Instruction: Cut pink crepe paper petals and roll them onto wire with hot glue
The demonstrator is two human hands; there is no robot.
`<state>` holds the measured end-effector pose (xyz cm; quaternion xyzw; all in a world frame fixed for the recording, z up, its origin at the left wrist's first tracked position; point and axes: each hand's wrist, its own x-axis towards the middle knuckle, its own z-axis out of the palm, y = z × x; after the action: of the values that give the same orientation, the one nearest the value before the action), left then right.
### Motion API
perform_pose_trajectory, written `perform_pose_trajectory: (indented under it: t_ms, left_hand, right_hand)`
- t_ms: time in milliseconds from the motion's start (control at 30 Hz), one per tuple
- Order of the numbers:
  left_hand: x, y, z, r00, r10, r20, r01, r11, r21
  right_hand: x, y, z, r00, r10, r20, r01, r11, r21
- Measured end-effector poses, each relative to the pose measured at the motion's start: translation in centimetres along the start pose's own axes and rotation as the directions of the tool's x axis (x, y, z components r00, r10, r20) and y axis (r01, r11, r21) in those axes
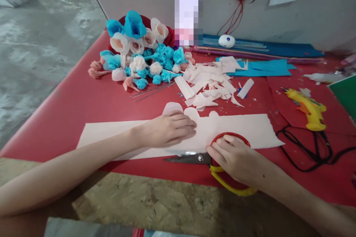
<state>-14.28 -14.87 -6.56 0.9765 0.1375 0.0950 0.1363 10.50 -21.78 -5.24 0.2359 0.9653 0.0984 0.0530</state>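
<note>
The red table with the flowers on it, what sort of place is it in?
Probably a craft corner, at home or in a small workshop; I can't tell which. The clues are the pile of handmade-looking flowers, the scissors and the yellow glue gun.

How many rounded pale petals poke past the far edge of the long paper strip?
3. The left petal and middle petal lie just beyond the left hand; the right petal is beyond the scissors. Others may be hidden.
</note>
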Motion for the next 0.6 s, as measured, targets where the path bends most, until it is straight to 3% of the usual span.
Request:
perform_pose_trajectory:
  t_ms: [233, 433, 600]
  left_hand:
    - [0.0, -0.2, 0.0, 1.000, 0.014, -0.010, -0.014, 1.000, -0.016]
    - [0.0, -0.1, 0.1, 0.999, -0.001, -0.038, 0.000, 0.999, -0.036]
    - [0.0, 0.0, 0.0, 0.999, -0.002, -0.045, -0.001, 0.999, -0.052]
  right_hand:
    - [-0.4, 0.2, -0.2, 0.988, -0.106, -0.114, 0.108, 0.994, 0.012]
    - [-0.9, -1.0, -0.5, 0.998, 0.055, -0.002, -0.055, 0.996, 0.074]
    - [-0.4, -1.2, -0.6, 0.997, 0.047, 0.067, -0.052, 0.995, 0.081]
